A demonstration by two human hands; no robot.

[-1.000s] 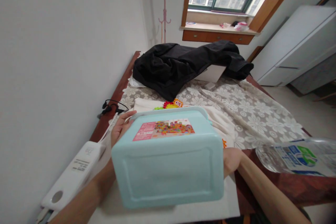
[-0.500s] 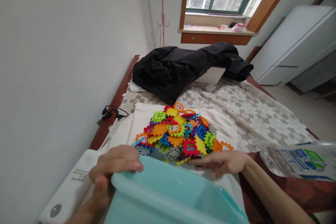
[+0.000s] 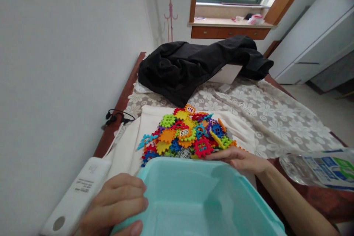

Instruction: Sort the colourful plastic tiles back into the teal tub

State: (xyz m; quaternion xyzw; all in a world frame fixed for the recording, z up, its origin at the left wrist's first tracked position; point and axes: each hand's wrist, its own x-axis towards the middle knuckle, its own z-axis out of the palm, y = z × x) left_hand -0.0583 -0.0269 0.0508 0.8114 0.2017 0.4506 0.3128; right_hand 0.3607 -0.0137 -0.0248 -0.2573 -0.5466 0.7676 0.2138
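A light teal plastic bin (image 3: 177,191) fills the lower middle of the view, its inside bare. My left hand (image 3: 121,202) grips its left rim, fingers over the edge and thumb below. Just beyond the far rim, a heap of colourful toothed plastic building pieces (image 3: 182,132) lies on a white cloth (image 3: 129,155). My right hand (image 3: 238,158) lies at the heap's right front edge behind the bin, fingers stretched out and touching pieces; part of it is hidden by the rim.
A white device with printed text (image 3: 80,195) stands along the left wall, near black cables (image 3: 113,117). On the right lies a clear labelled bottle (image 3: 318,169). Black fabric (image 3: 193,66) partly covers a white box (image 3: 226,73) on the flowered cover (image 3: 276,118).
The bin has tipped so that its inside now faces me, and my left hand has moved down with it. My right hand has shifted slightly right, and pieces in the heap have moved.
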